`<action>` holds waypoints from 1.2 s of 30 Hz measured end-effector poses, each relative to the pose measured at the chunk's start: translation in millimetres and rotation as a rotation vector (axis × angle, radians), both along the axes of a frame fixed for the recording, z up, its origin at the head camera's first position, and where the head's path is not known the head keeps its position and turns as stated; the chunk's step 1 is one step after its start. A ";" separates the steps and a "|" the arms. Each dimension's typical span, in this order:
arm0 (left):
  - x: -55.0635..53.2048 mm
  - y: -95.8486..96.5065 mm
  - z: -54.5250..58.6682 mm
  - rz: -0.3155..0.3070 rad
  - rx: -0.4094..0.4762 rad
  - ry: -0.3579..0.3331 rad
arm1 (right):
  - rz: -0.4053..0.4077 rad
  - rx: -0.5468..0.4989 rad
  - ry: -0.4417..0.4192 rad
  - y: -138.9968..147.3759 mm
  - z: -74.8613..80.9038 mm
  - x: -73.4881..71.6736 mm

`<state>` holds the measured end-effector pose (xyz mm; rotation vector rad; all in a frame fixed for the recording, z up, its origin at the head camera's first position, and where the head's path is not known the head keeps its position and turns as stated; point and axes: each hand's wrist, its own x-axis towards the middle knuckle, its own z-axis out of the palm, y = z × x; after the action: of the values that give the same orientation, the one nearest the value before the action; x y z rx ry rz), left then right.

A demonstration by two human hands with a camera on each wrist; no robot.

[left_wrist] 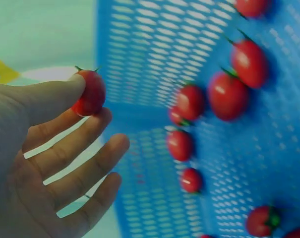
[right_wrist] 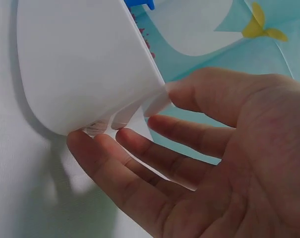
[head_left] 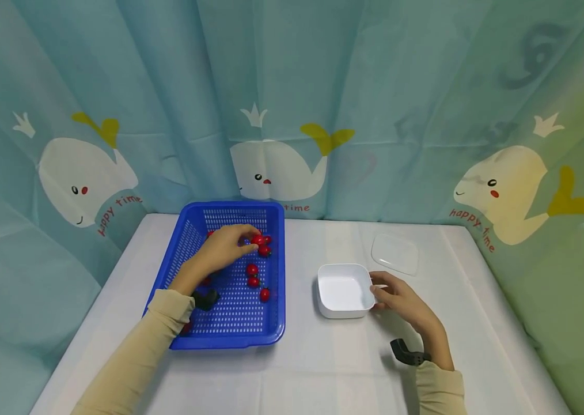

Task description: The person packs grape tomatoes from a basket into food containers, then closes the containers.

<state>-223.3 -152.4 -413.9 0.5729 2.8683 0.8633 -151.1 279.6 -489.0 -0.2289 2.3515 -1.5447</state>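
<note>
My left hand is over the blue basket, pinching a red cherry tomato with a green stem between thumb and fingertip; the other fingers are spread apart. Several loose cherry tomatoes lie in the basket beneath and beside this hand. On the table, my right hand touches the right side of a white square box with its fingertips. In the right wrist view the thumb is at the box's rim and the lightly bent fingers rest along its outer wall. The box has nothing inside.
A clear lid lies on the white-covered table behind the box. A curtain with whale prints hangs along the back and sides. Black straps are on both wrists, the right one beside the sleeve.
</note>
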 end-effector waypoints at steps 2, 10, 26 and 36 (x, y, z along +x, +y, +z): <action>5.9 5.1 7.8 -0.004 0.017 0.016 | -0.008 0.007 0.007 0.0 1.7 0.2; 20.3 28.8 31.0 -0.049 0.041 0.045 | -0.038 0.039 0.018 0.8 5.1 1.1; 8.6 73.6 45.5 -0.262 -0.014 0.008 | -0.061 0.059 0.024 5.0 5.7 1.3; -11.7 103.1 41.6 -0.419 0.019 -0.140 | -0.056 0.058 0.023 8.3 7.9 3.1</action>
<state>-234.9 -49.3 -372.3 1.0223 2.4804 0.8203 -148.0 287.9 -481.1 -0.1695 2.4365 -1.5036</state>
